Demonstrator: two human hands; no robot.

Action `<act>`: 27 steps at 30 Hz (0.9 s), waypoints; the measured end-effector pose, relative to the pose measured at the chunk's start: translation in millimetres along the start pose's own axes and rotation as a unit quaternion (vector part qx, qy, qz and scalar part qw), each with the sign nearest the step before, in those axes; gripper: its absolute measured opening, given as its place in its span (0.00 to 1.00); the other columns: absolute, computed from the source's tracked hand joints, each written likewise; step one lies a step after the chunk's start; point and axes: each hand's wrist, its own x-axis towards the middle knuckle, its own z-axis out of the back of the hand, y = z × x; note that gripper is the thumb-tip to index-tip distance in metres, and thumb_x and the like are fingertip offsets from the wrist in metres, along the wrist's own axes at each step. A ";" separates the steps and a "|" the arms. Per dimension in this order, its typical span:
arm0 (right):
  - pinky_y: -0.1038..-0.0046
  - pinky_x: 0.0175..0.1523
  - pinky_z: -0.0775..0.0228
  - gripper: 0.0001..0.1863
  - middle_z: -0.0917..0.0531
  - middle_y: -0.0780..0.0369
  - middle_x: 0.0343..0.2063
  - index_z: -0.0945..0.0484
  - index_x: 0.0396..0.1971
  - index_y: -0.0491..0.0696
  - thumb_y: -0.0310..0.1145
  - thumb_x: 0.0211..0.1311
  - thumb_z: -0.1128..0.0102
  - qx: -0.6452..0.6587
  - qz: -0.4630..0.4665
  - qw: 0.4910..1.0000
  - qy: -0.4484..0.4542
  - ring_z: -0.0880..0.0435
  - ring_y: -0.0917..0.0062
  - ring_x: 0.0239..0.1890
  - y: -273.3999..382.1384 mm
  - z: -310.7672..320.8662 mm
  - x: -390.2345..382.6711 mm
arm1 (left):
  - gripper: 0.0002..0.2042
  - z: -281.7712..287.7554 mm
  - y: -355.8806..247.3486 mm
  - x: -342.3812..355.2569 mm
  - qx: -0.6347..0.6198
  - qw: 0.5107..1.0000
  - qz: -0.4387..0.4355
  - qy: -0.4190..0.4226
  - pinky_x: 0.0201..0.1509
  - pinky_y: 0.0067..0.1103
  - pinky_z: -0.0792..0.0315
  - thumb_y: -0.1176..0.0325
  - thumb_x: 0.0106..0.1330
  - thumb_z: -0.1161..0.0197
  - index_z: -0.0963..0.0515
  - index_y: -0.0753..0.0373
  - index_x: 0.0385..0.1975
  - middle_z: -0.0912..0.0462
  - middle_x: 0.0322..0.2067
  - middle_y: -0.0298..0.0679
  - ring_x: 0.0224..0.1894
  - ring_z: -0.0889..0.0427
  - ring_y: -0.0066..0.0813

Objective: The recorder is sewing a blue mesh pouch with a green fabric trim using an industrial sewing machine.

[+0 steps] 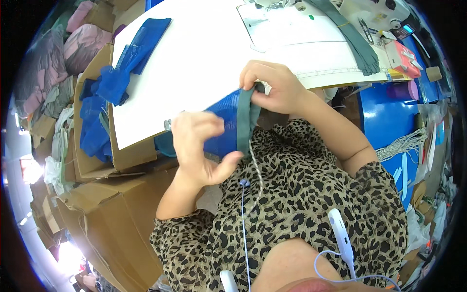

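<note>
My right hand (pixel 270 87) pinches the top end of a dark green fabric band (pixel 244 124) edging a piece of blue mesh (pixel 219 141). My left hand (pixel 199 148) is slightly blurred, fingers bent and apart from the thumb, over the mesh's left part; the thumb tip lies by the band's lower end. A twisted grey-and-white cord (pixel 258 170) hangs below the band over my leopard-print top.
Ahead are a white worktable (pixel 170 63), a sewing machine (pixel 362 12), green strips (pixel 355 44) and a pink box (pixel 404 58). Blue mesh pieces (pixel 141 44) drape toward cardboard boxes (pixel 112 219) at left. Cord bundles (pixel 404 141) lie on a blue surface at right.
</note>
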 end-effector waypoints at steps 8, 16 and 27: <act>0.81 0.34 0.32 0.06 0.20 0.66 0.23 0.22 0.29 0.42 0.21 0.48 0.39 0.080 -0.242 0.961 0.110 0.24 0.86 0.27 39.0 17.7 16.6 | 0.18 -2.8 -18.1 38.5 0.063 0.947 0.273 0.158 0.48 0.25 0.29 0.76 0.54 0.32 0.30 0.67 0.42 0.23 0.40 0.43 0.42 0.22 0.32; 0.86 0.31 0.36 0.04 0.20 0.71 0.23 0.19 0.31 0.43 0.28 0.59 0.35 0.242 -0.302 0.899 0.206 0.26 0.92 0.25 0.0 28.8 7.2 | 0.15 -4.7 29.2 27.9 -0.361 0.809 0.434 0.164 0.49 0.17 0.27 0.85 0.64 0.48 0.27 0.66 0.49 0.18 0.41 0.37 0.43 0.21 0.19; 0.85 0.33 0.36 0.05 0.21 0.72 0.23 0.19 0.32 0.44 0.30 0.62 0.37 0.288 -0.312 0.884 0.193 0.28 0.90 0.26 -11.6 19.5 0.3 | 0.12 -11.7 34.6 22.0 -0.357 0.812 0.435 0.156 0.45 0.16 0.26 0.78 0.65 0.42 0.24 0.67 0.48 0.17 0.38 0.36 0.39 0.20 0.17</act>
